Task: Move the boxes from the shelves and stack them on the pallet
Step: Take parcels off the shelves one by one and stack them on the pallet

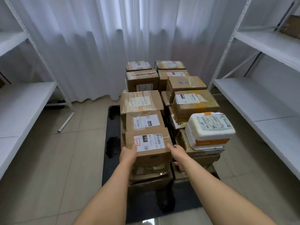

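Observation:
A brown cardboard box (151, 157) with a white shipping label sits at the near left top of the stacked boxes on the black pallet (146, 200). My left hand (128, 155) grips its left near corner, thumb up on the top face. My right hand (177, 155) grips its right side, with fingers curling down past the lower edge. Several other taped cardboard boxes (193, 104) are stacked in two rows behind and beside it. A white foam box (209, 127) lies on top at the near right.
White metal shelves stand on the left (24, 103) and on the right (259, 101). One brown box (290, 26) remains on the upper right shelf. A metal tube (65, 122) lies on the tiled floor by the left shelf's foot. White curtains hang behind the pallet.

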